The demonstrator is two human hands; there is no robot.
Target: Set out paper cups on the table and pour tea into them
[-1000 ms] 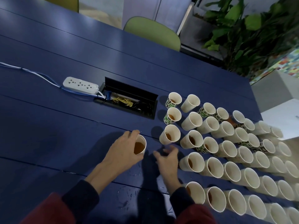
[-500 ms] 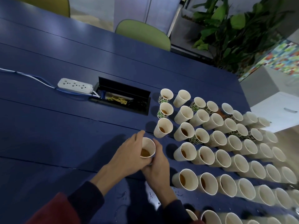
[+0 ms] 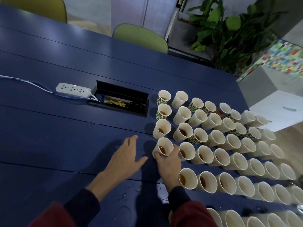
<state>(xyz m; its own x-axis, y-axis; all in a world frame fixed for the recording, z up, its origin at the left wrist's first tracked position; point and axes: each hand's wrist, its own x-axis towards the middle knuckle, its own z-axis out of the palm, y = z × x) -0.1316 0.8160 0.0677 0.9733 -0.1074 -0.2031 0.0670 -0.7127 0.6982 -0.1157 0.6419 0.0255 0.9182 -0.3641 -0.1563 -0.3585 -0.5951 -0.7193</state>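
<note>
Several rows of white paper cups [image 3: 229, 145] stand on the dark blue table [image 3: 49, 136], some with brown tea in them, a few with green prints. My right hand [image 3: 168, 163] grips a tea-filled cup [image 3: 164, 145] at the left end of a row, just below another filled cup [image 3: 161, 128]. My left hand [image 3: 126, 154] lies flat on the table to the left of that cup, fingers spread and holding nothing.
A white power strip [image 3: 73, 90] with a blue cable lies at the left. Beside it is an open black cable box [image 3: 121, 102] sunk in the table. Green chairs [image 3: 141, 37] and a plant [image 3: 229, 33] stand beyond the far edge. Water drops [image 3: 127, 194] wet the near table.
The tea cup passed from my left hand to my right hand and moved right into line with the row. My left hand let go and now rests open on the table.
</note>
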